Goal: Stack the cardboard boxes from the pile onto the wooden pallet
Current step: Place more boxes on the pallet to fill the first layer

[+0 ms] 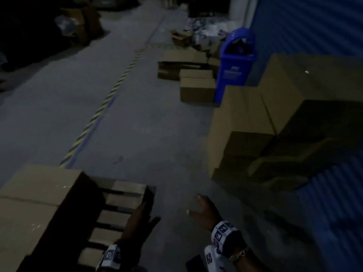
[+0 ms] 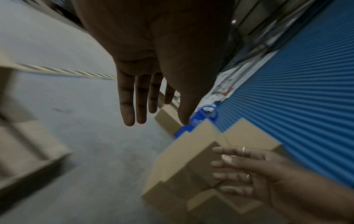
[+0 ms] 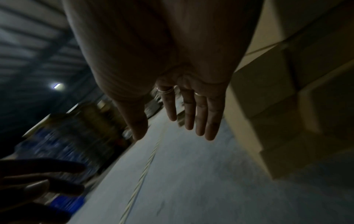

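A pile of brown cardboard boxes (image 1: 261, 122) stands at the right against a blue shutter; the same pile (image 2: 184, 163) shows in the left wrist view and the boxes (image 3: 277, 106) fill the right of the right wrist view. The wooden pallet (image 1: 119, 205) lies at the lower left with a large cardboard box (image 1: 37, 209) on it. My left hand (image 1: 141, 222) hovers over the pallet's near corner, fingers straight and empty (image 2: 141, 100). My right hand (image 1: 202, 209) is held out over the floor between pallet and pile, fingers spread, holding nothing (image 3: 191, 115).
A blue bin (image 1: 233, 65) stands behind the pile. More boxes (image 1: 196, 87) and flattened cardboard lie on the floor beyond it. A yellow-black striped line (image 1: 102, 108) runs along the grey floor. The blue shutter (image 1: 314, 22) closes off the right side.
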Demonstrator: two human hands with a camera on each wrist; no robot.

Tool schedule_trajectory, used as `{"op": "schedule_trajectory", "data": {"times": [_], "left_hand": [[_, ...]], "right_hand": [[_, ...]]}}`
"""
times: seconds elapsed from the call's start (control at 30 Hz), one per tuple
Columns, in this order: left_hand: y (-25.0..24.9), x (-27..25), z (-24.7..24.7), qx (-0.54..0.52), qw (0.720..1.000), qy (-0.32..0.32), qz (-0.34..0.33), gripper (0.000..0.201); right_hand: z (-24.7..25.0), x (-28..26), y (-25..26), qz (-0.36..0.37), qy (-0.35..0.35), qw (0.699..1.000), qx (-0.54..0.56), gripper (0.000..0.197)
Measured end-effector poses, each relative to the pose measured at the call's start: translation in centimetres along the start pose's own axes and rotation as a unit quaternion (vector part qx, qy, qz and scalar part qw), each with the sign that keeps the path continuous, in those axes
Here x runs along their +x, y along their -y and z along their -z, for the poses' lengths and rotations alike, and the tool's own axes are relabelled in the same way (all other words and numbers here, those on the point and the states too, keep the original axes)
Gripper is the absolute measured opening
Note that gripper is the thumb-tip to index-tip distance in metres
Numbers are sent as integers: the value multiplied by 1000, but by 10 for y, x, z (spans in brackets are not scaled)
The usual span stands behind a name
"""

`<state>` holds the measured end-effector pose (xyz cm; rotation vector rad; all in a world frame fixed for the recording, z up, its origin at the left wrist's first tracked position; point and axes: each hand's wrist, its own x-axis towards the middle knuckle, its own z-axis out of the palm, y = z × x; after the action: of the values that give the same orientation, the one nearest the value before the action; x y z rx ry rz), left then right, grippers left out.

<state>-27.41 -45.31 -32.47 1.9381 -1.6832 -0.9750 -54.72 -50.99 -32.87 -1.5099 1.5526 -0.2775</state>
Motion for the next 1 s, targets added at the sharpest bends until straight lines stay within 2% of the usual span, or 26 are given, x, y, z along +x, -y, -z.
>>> {"op": "schedule_trajectory", "data": {"times": [0.1,0.17,0.23,0.3,0.4,0.5,0.63,0.7,0.77,0.83,0.9,1.0], "left_hand": [[-17,64,-41,34,998,29,-51,67],[-62,94,-50,31,996,45,-75,53],[-112,119,-53,44,993,55,-91,49],[-151,146,-56,60,988,71,-120,52],[-192,188,-65,70,980,94,-163,54],[-223,232,-79,46,976,108,-184,54],[-258,297,-97,1,973,136,-189,58],[-274,327,-104,-27,971,160,-177,62],[-289,356,-111,-47,966,178,-182,70],[-305,387,-118,-57,958,186,-209,79],[-320,419,-126,-30,956,178,-231,86],[-338,451,-136,33,956,184,-227,99]], "right_hand": [[54,8,-23,-23,-65,995,71,77],[89,12,-36,-28,-107,989,94,78],[119,18,-51,-36,-136,987,81,86],[145,23,-62,-41,-166,982,81,88],[182,35,-74,-43,-224,970,85,78],[216,62,-85,-79,-263,960,58,76],[266,114,-89,-84,-295,947,98,77],[291,139,-85,-112,-315,936,106,75],[316,162,-74,-142,-323,930,101,71],[338,190,-69,-135,-341,925,104,73],[356,217,-64,-142,-340,927,71,78],[377,249,-69,-155,-327,932,-5,84]]}}
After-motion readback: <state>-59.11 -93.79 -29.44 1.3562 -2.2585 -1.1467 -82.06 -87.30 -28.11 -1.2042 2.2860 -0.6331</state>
